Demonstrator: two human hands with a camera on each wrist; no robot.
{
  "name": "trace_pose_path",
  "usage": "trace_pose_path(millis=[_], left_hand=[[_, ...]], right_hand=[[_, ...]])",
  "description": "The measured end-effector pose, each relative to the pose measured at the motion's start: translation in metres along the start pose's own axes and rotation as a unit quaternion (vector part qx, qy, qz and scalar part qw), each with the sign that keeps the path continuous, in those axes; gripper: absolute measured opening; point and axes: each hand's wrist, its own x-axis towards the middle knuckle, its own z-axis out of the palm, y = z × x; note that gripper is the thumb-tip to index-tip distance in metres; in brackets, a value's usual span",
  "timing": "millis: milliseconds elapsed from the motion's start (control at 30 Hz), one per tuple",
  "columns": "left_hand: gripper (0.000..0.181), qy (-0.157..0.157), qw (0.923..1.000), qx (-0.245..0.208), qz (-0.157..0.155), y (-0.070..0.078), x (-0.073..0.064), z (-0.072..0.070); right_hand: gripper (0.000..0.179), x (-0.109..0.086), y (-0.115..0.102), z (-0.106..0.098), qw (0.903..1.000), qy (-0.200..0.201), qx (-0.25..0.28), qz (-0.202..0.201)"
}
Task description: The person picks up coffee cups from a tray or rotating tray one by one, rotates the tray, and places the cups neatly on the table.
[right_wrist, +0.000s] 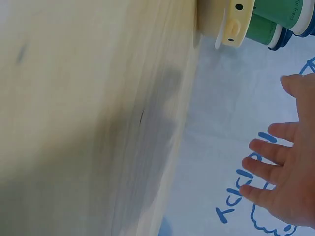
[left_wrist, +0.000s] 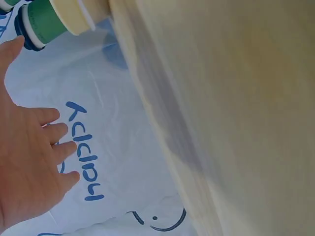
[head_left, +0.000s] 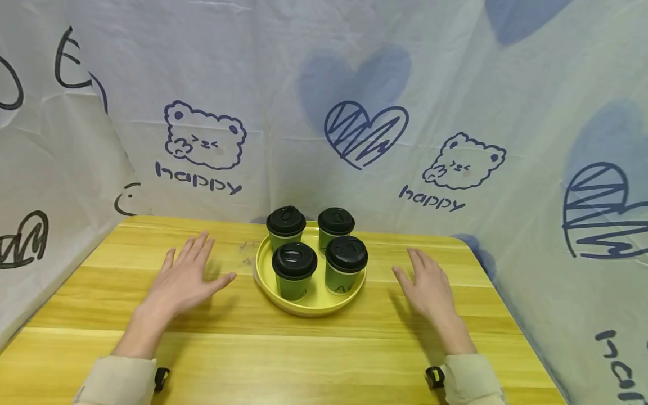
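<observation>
A round yellow tray [head_left: 314, 306] sits on the wooden table, bearing several green paper cups [head_left: 292, 288] with black lids [head_left: 346, 253]. To its left, my left hand [head_left: 184, 278] hovers over the table with fingers spread and nothing held. On the other side, my right hand [head_left: 427, 284] is likewise raised, thumb toward the tray and fingers extended. Both hands are apart from the tray. In the left wrist view the left hand [left_wrist: 32, 157] shows its palm side, a cup [left_wrist: 44, 22] beyond the thumb. The right wrist view shows the right hand [right_wrist: 285, 162] below the tray's side [right_wrist: 238, 22].
The wooden table [head_left: 314, 360] reaches back to a white cloth [head_left: 288, 124] printed with hearts, bears and lettering. More of this cloth hangs at the left and right sides. A black band [head_left: 161, 379] shows at the left cuff, another [head_left: 434, 378] at the right.
</observation>
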Motion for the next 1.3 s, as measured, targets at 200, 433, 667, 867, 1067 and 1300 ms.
trace_pose_path(millis=[200, 433, 667, 867, 1067, 1300], left_hand=[[0.105, 0.019, 0.9977, -0.058, 0.030, 0.010, 0.007, -0.002], [0.098, 0.031, 0.9921, -0.111, 0.049, 0.023, 0.016, -0.002], [0.091, 0.019, 0.9884, -0.146, 0.037, 0.032, 0.028, -0.002], [0.091, -0.001, 0.9863, -0.161, 0.037, 0.035, 0.036, 0.005], [0.088, -0.007, 0.9831, -0.178, 0.040, 0.038, 0.039, 0.011], [0.090, -0.011, 0.9796, -0.197, 0.038, 0.042, 0.039, 0.014]], right_hand=[[0.066, 0.007, -0.007, 0.003, 0.9990, 0.020, 0.040, 0.007], [0.060, 0.016, -0.018, 0.008, 0.9975, 0.026, 0.066, 0.001], [0.054, 0.029, -0.028, 0.017, 0.9965, 0.012, 0.082, -0.007], [0.053, 0.037, -0.036, 0.026, 0.9957, -0.016, 0.091, -0.006], [0.051, 0.044, -0.041, 0.035, 0.9956, -0.034, 0.087, -0.011], [0.047, 0.048, -0.045, 0.043, 0.9943, -0.074, 0.076, -0.012]])
